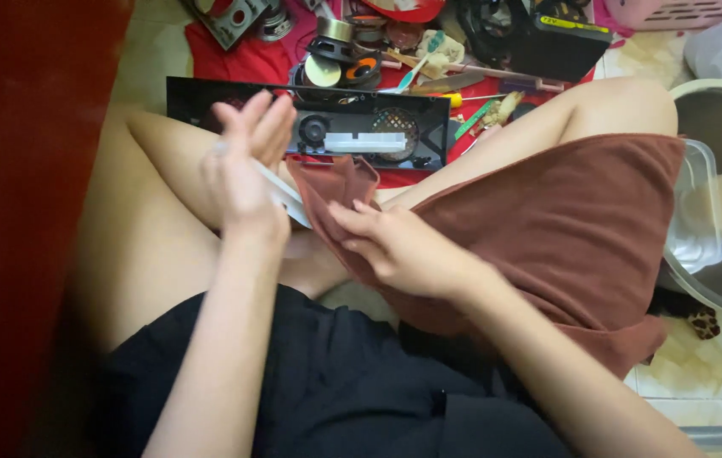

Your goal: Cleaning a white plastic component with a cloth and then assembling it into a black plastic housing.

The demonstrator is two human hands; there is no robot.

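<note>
1. Clearly, the thin white strip [280,191] is sitting in the left hand [240,182], which is raised over the left thigh. It is looking flat, light and rather stiff, like plastic, so I judge it is best held by its long edges, because a hard bend could snap it.
2. The left hand is gripping the upper end of the strip; the fingers [263,127] are staying fairly straight and pressed together, not curled into a fist.
3. The brown cloth [565,220] is lying over the right thigh, and 1 corner of it is reaching the lower end of the strip. It is looking soft and limp, so it is folding wherever it is pinched.
4. The right hand [395,246] is pinching this corner of the cloth with bent fingers, just beside the strip.
5. Beyond the knees, a long black housing [378,136] with round openings is lying on the floor on a red mat [242,59].
6. Further away, small parts, tools and round speaker-like pieces are crowding the mat.
7. At the right, a metal pot [717,119] is standing, with a clear plastic box [700,212] leaning on its rim.
</note>
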